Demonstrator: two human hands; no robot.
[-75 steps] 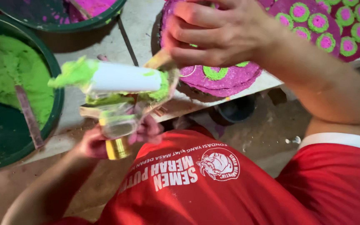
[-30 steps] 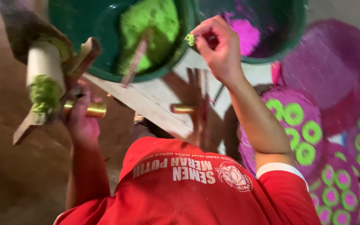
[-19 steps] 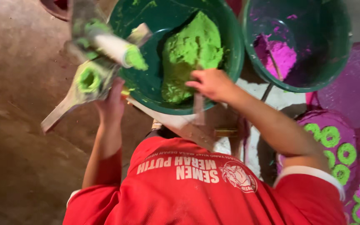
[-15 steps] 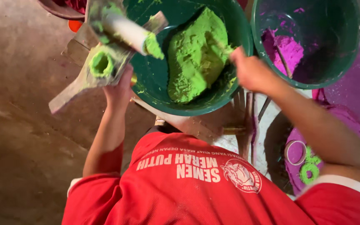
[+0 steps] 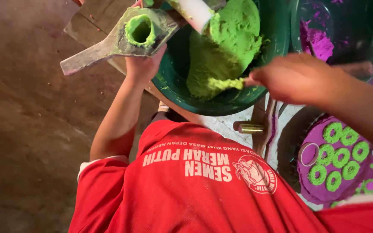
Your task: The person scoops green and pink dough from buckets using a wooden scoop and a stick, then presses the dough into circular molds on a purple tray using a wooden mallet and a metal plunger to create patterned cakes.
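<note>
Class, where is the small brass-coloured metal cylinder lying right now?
In the head view, the small brass-coloured metal cylinder lies right of centre on the pale board, just below the green bowl of green dough, above the red shirt.

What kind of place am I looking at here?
Likely a small handmade-food workshop: green basins of green dough and purple dough, a wooden press mould in the left hand, and green rings on a purple tray.

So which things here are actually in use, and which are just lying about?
In use:
- left hand holding the wooden press
- white roller on the press
- right hand scooping green dough
- green basin

Lying about:
- second basin with purple dough
- purple tray of green rings
- loose ring cutter
- brass tube
</note>
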